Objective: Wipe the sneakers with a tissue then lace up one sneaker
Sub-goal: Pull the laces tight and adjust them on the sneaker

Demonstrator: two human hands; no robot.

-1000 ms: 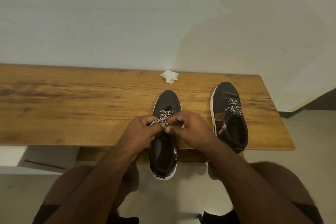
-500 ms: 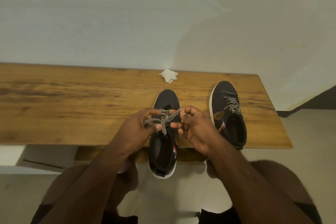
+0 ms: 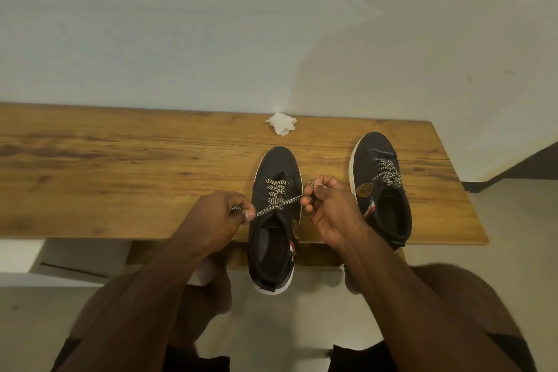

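Observation:
Two black sneakers with white soles stand on a wooden bench (image 3: 120,160). The nearer sneaker (image 3: 276,238) hangs its heel over the bench's front edge. Its black-and-white lace (image 3: 279,201) is stretched sideways across the tongue. My left hand (image 3: 216,216) pinches the lace's left end, and my right hand (image 3: 327,205) grips the right end beside the shoe. The second sneaker (image 3: 382,190) stands to the right with its lace tied. A crumpled white tissue (image 3: 281,123) lies at the bench's back edge.
A pale wall rises directly behind the bench. The bench's right end (image 3: 471,220) is close to the second sneaker. My knees fill the foreground over a light floor (image 3: 513,220). A white ledge (image 3: 18,254) sits low at the left.
My hands have drawn apart from the middle of the shoe, the left going left and the right going right, pulling the lace ends out taut.

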